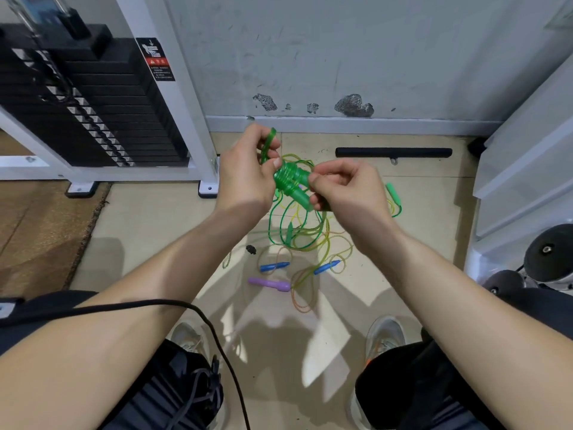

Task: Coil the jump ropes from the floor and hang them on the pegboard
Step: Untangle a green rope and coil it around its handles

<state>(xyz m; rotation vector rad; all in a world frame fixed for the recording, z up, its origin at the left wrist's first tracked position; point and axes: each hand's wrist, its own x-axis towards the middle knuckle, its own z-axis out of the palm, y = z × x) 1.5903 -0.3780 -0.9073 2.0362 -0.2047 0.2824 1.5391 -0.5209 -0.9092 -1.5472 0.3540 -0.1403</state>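
A green jump rope (290, 178) is held up between both hands, its cord wound in tight turns around its two green handles. My left hand (248, 172) grips the wound bundle, and a loop of green cord sticks up past its fingers. My right hand (344, 187) pinches the handle ends on the right side. Below on the tiled floor lies a tangle of loose ropes (297, 237) in green, yellow and orange, with two blue handles (274, 266), a purple handle (269, 283) and a green handle (393, 193). No pegboard is in view.
A black weight stack (86, 97) in a white frame stands at the left. A black padded bar (393, 152) lies along the wall base. White shelving (524, 169) and dark round weights (548, 252) are at the right. My shoes (384, 336) and a black cable (186, 305) are near me.
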